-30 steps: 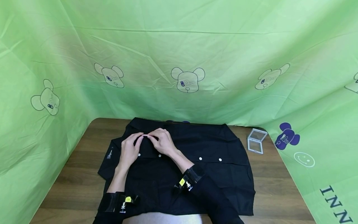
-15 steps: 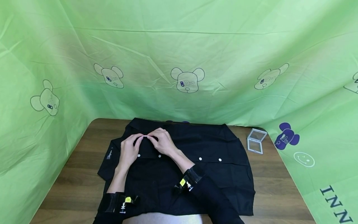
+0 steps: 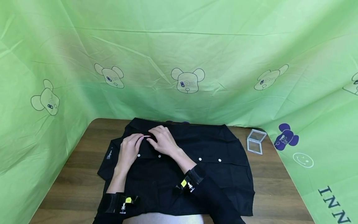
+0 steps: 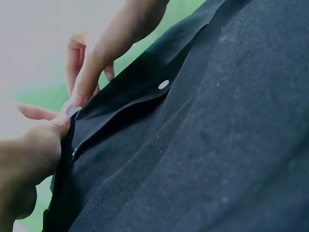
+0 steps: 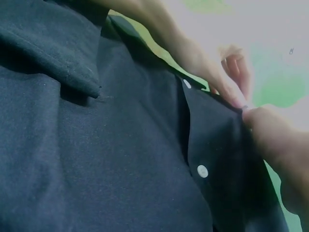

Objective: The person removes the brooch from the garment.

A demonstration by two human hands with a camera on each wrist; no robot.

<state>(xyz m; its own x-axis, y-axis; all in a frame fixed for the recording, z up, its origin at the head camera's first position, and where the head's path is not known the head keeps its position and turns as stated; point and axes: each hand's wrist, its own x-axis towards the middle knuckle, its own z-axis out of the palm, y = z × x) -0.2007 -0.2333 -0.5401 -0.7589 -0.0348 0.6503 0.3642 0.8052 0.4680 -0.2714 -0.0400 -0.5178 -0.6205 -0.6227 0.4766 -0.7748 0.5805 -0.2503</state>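
Note:
A black shirt (image 3: pixel 179 186) with a line of white buttons (image 3: pixel 200 159) lies spread under both hands. At its upper left, my left hand (image 3: pixel 128 149) pinches a small pale strip (image 3: pixel 146 136) between thumb and index finger. The strip looks whitish and partly see-through in the left wrist view; its exact kind is too small to tell. My right hand (image 3: pixel 165 141) is at the strip's right end, index finger and thumb parted. In the left wrist view the right thumb (image 4: pixel 79 99) meets the strip, while the other fingers are bent above it.
An open clear plastic case (image 3: pixel 255 145) stands on the wooden table (image 3: pixel 277 174) to the right of the shirt. Green printed cloth (image 3: pixel 187 46) hangs around the back and sides. Black camera bands (image 3: pixel 193 179) circle both wrists.
My right index finger and thumb have parted at the strip, and that hand has shifted slightly. The left hand stays nearly still; the shirt and case have not visibly moved.

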